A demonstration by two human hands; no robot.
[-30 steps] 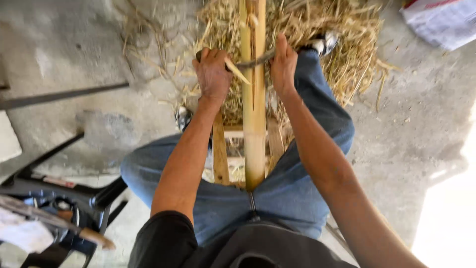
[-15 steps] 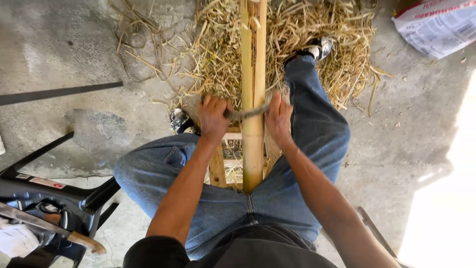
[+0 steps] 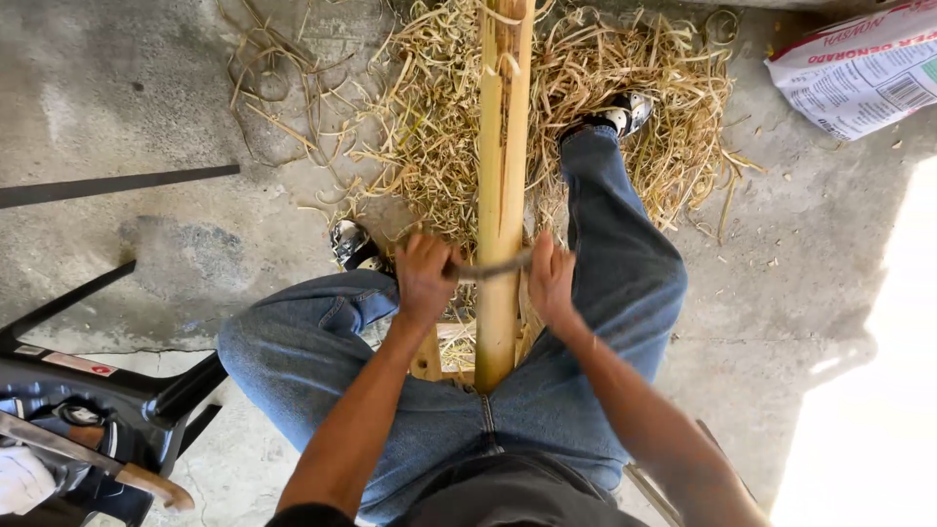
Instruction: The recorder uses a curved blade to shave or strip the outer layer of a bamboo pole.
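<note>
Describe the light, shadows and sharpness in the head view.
Head view: hard sunlight blows out the concrete floor at lower right to white; the rest sits in even shade. Left hand and right hand on the blade across the pole look sharp, as do the shavings. Wide-lens bending shows at the edges.

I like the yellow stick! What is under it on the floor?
Under the bamboo pole lies a heap of pale shavings on the concrete floor. Nearer the person, a wooden frame shows beneath it, mostly covered by the pole and the legs.
</note>
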